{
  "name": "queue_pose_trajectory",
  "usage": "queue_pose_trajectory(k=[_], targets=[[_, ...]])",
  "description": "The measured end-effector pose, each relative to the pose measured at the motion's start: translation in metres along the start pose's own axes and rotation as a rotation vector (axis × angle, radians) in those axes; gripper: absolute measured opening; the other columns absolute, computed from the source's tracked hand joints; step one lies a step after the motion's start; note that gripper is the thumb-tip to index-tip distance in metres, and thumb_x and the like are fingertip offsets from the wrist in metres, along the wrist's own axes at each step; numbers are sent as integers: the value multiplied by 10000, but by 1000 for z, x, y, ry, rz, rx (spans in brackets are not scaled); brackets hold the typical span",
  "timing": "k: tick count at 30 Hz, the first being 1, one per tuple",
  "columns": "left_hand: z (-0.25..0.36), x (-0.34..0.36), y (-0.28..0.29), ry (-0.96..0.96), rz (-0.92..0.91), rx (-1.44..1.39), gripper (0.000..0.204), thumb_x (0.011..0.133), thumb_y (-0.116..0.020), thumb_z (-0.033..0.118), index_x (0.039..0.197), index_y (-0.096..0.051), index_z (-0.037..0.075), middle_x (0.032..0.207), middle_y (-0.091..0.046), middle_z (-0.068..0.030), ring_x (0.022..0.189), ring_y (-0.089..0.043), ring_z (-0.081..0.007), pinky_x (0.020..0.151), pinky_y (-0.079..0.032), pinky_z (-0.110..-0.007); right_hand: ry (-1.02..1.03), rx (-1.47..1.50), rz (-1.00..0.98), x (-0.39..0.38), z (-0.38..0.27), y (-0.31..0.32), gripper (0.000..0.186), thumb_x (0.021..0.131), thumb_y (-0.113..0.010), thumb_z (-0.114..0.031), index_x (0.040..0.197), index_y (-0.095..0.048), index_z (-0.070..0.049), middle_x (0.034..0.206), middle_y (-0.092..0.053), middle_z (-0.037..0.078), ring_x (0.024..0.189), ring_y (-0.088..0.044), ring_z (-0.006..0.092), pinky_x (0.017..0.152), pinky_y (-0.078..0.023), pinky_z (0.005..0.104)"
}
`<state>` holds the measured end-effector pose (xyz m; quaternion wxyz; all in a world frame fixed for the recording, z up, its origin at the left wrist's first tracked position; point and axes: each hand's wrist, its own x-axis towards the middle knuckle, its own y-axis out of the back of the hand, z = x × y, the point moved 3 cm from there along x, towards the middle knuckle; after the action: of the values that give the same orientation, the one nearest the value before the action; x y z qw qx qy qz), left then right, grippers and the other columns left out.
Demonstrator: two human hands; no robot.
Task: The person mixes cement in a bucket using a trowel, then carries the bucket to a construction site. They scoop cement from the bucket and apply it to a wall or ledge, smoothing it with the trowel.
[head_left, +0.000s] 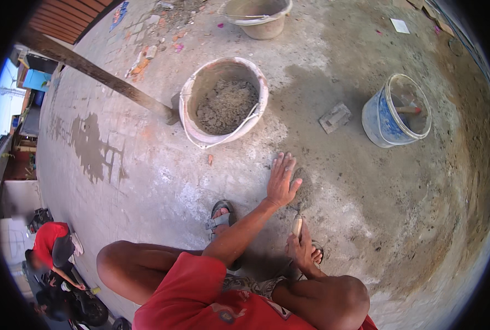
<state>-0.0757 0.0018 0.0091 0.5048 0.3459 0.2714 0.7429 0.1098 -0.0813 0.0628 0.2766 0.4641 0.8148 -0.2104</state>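
My left hand [280, 184] is spread open with fingers apart, held low over the stained concrete just beside a small grey patch of mortar [304, 188]. My right hand [301, 250] grips the wooden handle of a trowel [297, 224], its metal blade partly hidden under mortar near my left hand. Beyond my hands stands a whitish bucket [225, 109] holding grey mortar. To the right, a blue-and-white bucket [381, 118] has a tool handle inside, and a flat grey rectangular piece [334, 116] lies beside it.
Another bucket [262, 30] stands at the far top. A leaning post [99, 76] reaches the ground beside the mortar bucket. Rubble [143, 63] lies upper left. At lower left, a co-worker in red [55, 247] bends beside motorbikes [91, 308]. My sandalled feet are on the ground below my hands.
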Motion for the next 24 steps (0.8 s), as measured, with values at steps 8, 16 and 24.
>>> queue_pose_trajectory(k=[8, 16, 24], targets=[[-5, 42, 39, 91, 123, -181, 521, 997, -387, 365, 1364, -423, -2, 1411, -413, -212, 1363, -294, -402, 1131, -223, -480, 1, 151, -249, 48, -75, -27, 652, 871, -484, -65, 1460, -208, -24, 709, -515, 68, 497, -519, 139, 415, -453, 281], [43, 119, 204, -190, 686, -208, 615, 1012, -280, 440, 1376, -390, -43, 1428, -406, -192, 1379, -290, -361, 1131, -181, -488, 822, -574, -225, 19, -244, -35, 643, 830, -508, -41, 1438, -300, -18, 830, -599, 179, 662, -629, 300, 608, -518, 403], [-7, 162, 351, 225, 846, -143, 518, 944, -514, 297, 1315, -429, -55, 1276, -505, -254, 1237, -443, -384, 1061, -303, -474, 848, -1519, -244, 96, -351, -91, 311, 814, -550, -96, 1097, -670, -48, 939, -664, 227, 888, -671, 358, 753, -543, 427]])
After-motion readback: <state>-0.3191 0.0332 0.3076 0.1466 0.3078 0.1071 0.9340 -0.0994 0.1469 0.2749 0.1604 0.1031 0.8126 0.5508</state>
